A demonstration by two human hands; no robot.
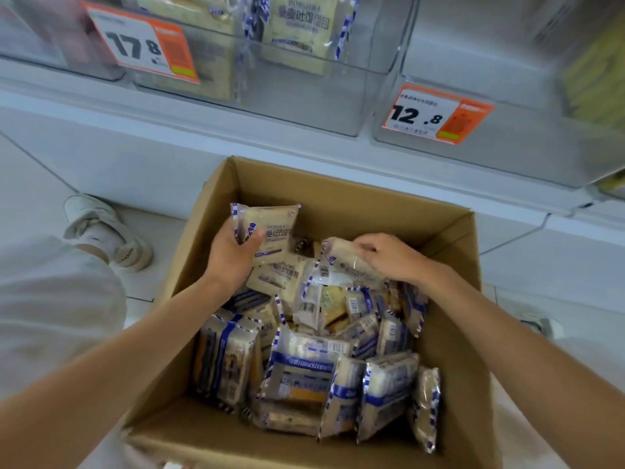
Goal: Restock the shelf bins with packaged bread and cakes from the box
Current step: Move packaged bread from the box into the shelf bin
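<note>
Stock is mostly sitting in brown cardboard box (338,194), left hand (230,255) gripping beige bread packet (270,228), right hand (392,255) clutching second packet (348,269), clear plastic bin (304,96) waiting part-filled.

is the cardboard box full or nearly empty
Partly full: the cardboard box holds a loose pile of bread packages, with bare inner walls showing above the pile.

The box (338,201) is showing plain brown cardboard. The bread packets (304,370) are showing beige fronts with blue bands and blue-and-white checked edges. The price tags (436,113) are showing orange and white with black digits. The shoe (101,228) is showing white.
</note>
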